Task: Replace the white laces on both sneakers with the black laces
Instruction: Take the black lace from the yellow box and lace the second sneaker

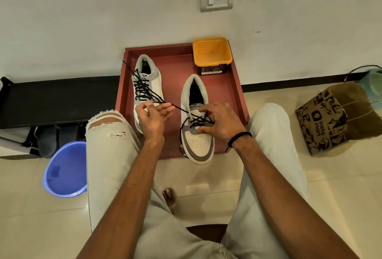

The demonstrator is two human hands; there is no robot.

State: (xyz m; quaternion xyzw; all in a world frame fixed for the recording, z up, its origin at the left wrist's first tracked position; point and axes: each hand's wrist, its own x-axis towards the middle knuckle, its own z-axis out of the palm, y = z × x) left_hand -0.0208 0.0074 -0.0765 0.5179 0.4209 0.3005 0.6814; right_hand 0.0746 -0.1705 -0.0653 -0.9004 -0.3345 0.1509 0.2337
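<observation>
Two grey-and-white sneakers stand on a red tray [227,93]. The left sneaker [154,80] is laced to the top with a black lace [142,89]. The right sneaker [198,140] has a black lace [196,121] crossed through its lower eyelets only. My left hand [154,118] pinches one end of that lace and holds it taut, running up and left from the shoe. My right hand [221,121] grips the right sneaker over its eyelets, thumb on the toe side. No white laces are in view.
An orange-lidded box [211,52] stands at the tray's back right corner. A blue plastic tub [64,169] is on the floor at left, a printed paper bag [328,118] at right. My knees flank the tray; a wall lies behind it.
</observation>
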